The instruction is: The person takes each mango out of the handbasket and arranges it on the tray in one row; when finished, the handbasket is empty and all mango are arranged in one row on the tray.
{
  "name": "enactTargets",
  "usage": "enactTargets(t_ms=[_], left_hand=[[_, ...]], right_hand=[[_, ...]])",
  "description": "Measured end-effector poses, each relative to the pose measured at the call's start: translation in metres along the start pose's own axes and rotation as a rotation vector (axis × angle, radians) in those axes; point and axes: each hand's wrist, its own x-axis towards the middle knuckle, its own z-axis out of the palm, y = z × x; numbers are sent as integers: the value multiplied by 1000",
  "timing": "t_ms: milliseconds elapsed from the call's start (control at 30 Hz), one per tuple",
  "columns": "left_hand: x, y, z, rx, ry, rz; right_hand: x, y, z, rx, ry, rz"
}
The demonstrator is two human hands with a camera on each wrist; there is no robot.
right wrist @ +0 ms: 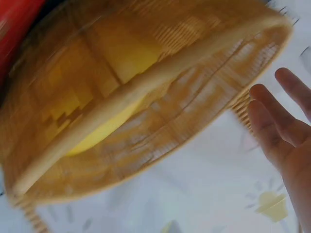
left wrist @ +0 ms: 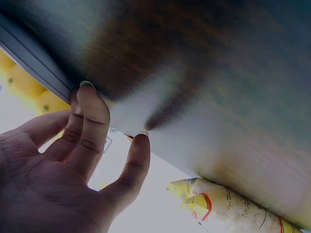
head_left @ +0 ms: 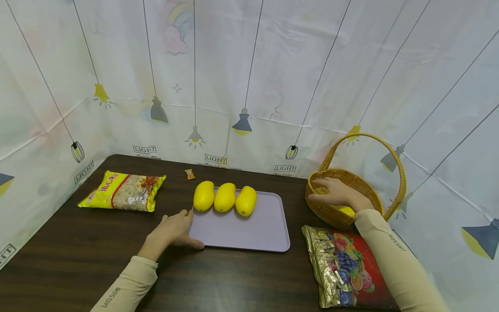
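Note:
My left hand (head_left: 174, 232) rests at the near left corner of a lilac tray (head_left: 241, 229), its fingers along the left edge and its thumb by the front edge. Three smooth yellow mango-like fruits (head_left: 225, 197) lie side by side at the tray's back left. In the left wrist view, the fingers (left wrist: 92, 111) are loosely bent beside the tray's rim (left wrist: 34, 56). Above the wicker basket (head_left: 331, 212), my right hand (head_left: 335, 192) reaches over the rim with nothing seen in it. A yellow fruit (right wrist: 112, 121) sits inside the basket; the right fingers (right wrist: 272, 111) are spread apart from it.
A yellow-ended bag of pale food (head_left: 124, 190) lies at the left, and a small orange-wrapped sweet (head_left: 189, 174) lies behind the tray. In front of the basket is a red and gold candy bag (head_left: 351, 268), under the right forearm. A patterned curtain (head_left: 241, 78) hangs behind the table.

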Motion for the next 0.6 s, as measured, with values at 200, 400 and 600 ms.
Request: enactTargets(t_ms=[200, 400, 600], left_hand=[[0, 0, 0, 1, 0, 1], [1, -1, -1, 3, -7, -4], [0, 0, 0, 2, -3, -4]], right_hand=[[-17, 31, 1, -60, -2, 50], [-31, 56, 4, -61, 13, 97], [-38, 75, 8, -37, 22, 124]])
